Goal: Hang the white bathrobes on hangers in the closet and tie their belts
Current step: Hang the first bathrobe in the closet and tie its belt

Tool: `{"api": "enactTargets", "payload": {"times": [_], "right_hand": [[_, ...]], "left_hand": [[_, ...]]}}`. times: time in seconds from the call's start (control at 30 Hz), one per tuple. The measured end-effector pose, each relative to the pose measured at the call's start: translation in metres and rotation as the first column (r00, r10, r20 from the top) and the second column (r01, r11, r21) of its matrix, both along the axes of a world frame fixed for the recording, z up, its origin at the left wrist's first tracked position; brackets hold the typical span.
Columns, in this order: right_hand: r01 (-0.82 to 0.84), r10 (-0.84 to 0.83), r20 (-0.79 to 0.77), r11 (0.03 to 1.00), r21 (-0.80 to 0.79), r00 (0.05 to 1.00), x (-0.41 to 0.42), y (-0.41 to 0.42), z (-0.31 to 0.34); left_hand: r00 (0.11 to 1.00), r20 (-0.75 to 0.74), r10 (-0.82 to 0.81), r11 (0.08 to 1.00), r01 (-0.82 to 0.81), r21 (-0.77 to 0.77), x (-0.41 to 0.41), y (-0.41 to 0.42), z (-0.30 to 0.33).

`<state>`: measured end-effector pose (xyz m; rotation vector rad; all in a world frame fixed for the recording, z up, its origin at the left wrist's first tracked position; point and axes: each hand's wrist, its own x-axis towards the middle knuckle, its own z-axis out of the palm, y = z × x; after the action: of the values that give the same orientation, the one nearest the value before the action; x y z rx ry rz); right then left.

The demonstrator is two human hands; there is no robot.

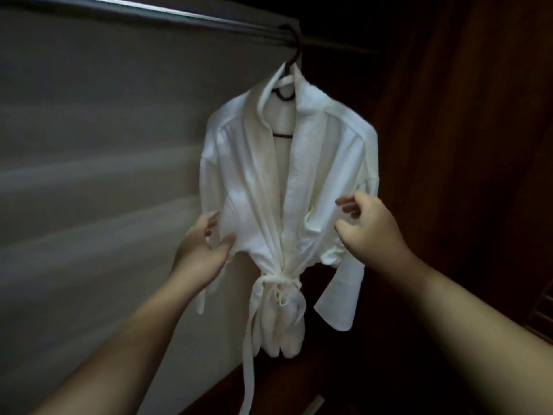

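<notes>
hanging bathrobe (299, 181) sits between both hands' loosely spread fingers (347, 205).

Pale grey back wall (89, 175) on the left, dark wooden panel (463, 130) on the right

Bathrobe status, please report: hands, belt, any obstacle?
Left hand open, right hand open, neither gripping. Bathrobe on hanger, belt tied. No obstacle seen.
</notes>
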<state>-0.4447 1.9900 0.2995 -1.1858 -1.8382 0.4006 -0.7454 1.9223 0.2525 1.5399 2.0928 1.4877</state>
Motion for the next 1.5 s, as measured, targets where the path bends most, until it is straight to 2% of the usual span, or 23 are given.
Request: {"api": "enactTargets", "payload": {"times": [0.13, 0.33, 0.43, 0.5, 0.67, 0.8, 1.13, 1.33, 1.5], "right_hand": [[0.092, -0.092, 0.007, 0.995, 0.025, 0.996, -0.005, 0.016, 0.053], [0.137, -0.149, 0.093, 0.982, 0.13, 0.984, -0.004, 0.05, 0.098], [0.213, -0.25, 0.113, 0.94, 0.268, 0.962, -0.002, 0.06, 0.109], [0.186, -0.233, 0.145, 0.942, 0.278, 0.962, -0.002, 0.07, 0.118], [0.029, -0.095, 0.231, 0.962, 0.272, 0.968, 0.005, 0.092, 0.137], [0.067, -0.146, 0.264, 0.956, 0.287, 0.953, 0.01, 0.103, 0.141], [0.133, -0.191, 0.274, 0.967, 0.217, 0.943, 0.021, 0.12, 0.142], [0.102, -0.173, 0.245, 0.955, 0.277, 0.954, 0.02, 0.102, 0.132], [0.039, -0.089, 0.189, 0.967, 0.25, 0.978, 0.032, 0.077, 0.116]], "left_hand": [[0.998, 0.061, -0.034, 0.998, 0.031, 0.054, 0.014, 0.031, 0.07], [0.994, -0.105, -0.034, 0.998, 0.04, 0.057, 0.04, 0.078, 0.135], [0.994, -0.109, -0.026, 0.996, 0.034, 0.079, 0.053, 0.095, 0.154], [0.994, -0.102, -0.045, 0.997, 0.051, 0.063, 0.058, 0.107, 0.162], [0.997, -0.045, -0.061, 0.992, 0.066, 0.105, 0.048, 0.148, 0.165], [0.996, -0.044, -0.08, 0.995, 0.083, 0.049, 0.038, 0.177, 0.17], [0.979, 0.001, -0.205, 0.978, 0.205, 0.044, 0.052, 0.221, 0.176], [0.987, -0.069, -0.145, 0.987, 0.149, 0.057, 0.051, 0.212, 0.164], [0.992, -0.013, -0.128, 0.963, 0.127, 0.238, 0.086, 0.153, 0.133]]}}
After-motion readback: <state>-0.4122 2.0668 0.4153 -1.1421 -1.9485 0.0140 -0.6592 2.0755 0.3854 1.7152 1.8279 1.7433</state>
